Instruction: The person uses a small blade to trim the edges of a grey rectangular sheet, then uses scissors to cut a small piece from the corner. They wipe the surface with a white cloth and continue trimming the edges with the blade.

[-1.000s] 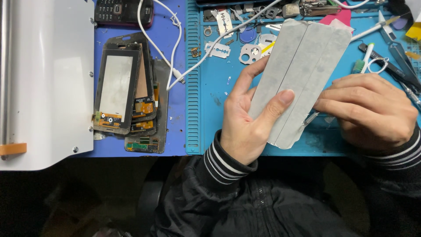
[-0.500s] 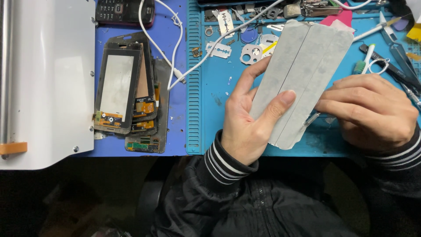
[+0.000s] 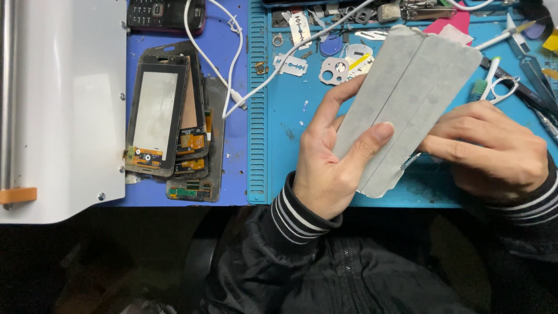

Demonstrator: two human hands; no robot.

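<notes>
My left hand holds a long grey flat pack made of two strips side by side, tilted up to the right, with the thumb pressed on its face. At the pack's right edge my right hand rests with its fingers curled and the index finger against the strip. A thin metal tool pokes out from under that hand, and whether the hand grips it is hidden. Both hands hover over a blue work mat.
A stack of phone screens with orange flex cables lies left of the mat. A white cable runs past a dark keypad phone. Blades, small metal parts, tweezers and a pink pick crowd the mat's far side. A white machine stands at the left.
</notes>
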